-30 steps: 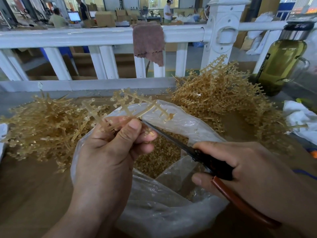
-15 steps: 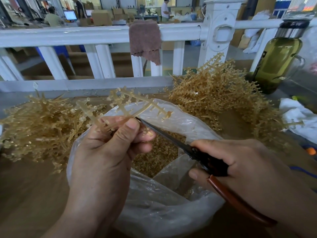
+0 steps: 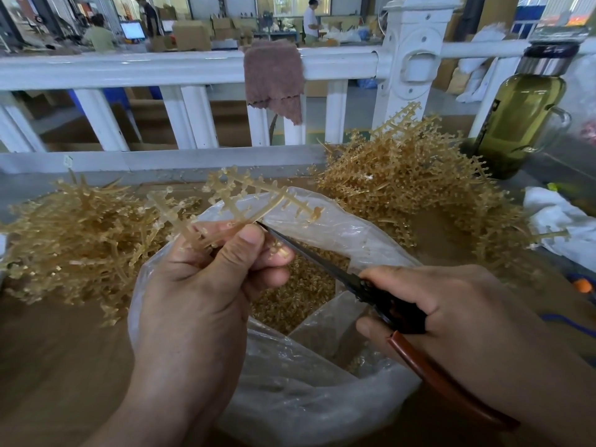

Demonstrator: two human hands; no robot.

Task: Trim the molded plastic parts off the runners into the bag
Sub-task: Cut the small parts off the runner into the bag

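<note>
My left hand (image 3: 206, 285) pinches a branched amber plastic runner (image 3: 245, 201) above the open clear plastic bag (image 3: 348, 230). Small molded parts still sit on the runner's side branches. My right hand (image 3: 451, 314) grips scissors (image 3: 364, 285) with black blades and a red-brown handle. The closed blade tip touches the runner beside my left thumb. Inside the bag lies a heap of small amber trimmed parts (image 3: 296, 298).
A pile of amber runners (image 3: 74, 240) lies left of the bag and a taller pile (image 3: 416, 185) at the right. A white railing (image 3: 193, 66) with a brown cloth (image 3: 274, 75) runs behind. A green bottle (image 3: 519, 121) and white rag (image 3: 558, 221) sit far right.
The scissor tip has slid a little further in along the runner toward my left thumb. Both hands otherwise keep their positions.
</note>
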